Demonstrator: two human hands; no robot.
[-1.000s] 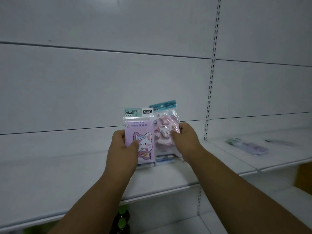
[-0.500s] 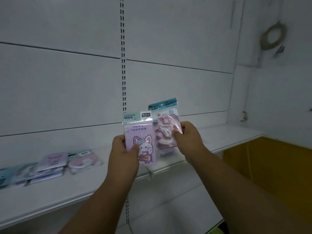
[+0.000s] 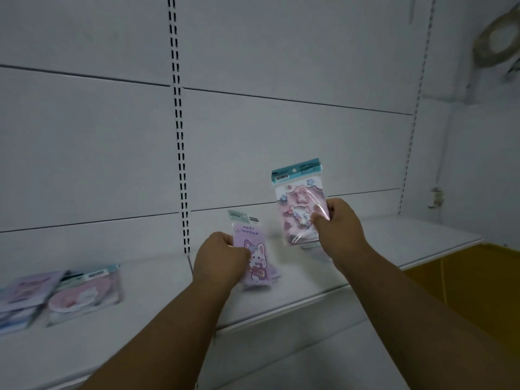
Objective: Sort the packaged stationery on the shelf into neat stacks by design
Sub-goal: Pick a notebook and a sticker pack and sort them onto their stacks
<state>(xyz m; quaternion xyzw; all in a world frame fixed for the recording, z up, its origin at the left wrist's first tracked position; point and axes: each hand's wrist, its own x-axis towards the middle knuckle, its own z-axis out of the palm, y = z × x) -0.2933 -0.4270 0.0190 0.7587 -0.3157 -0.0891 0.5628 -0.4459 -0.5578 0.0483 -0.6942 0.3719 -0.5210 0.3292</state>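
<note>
My left hand grips a purple bunny packet by its left edge, low over the white shelf. To the right and higher, my right hand holds a pink star packet with a teal header, upright above the shelf. The two packets are apart. At the shelf's left end lies a blurred pile of packets, pink, purple and blue, overlapping each other.
White back panels with slotted uprights rise behind the shelf. A yellow surface shows below the shelf's right end. A coiled ring hangs on the wall at top right.
The two packets were held side by side; now they are separated, the bunny packet lowered toward the shelf and the star packet moved right. The view has shifted further right.
</note>
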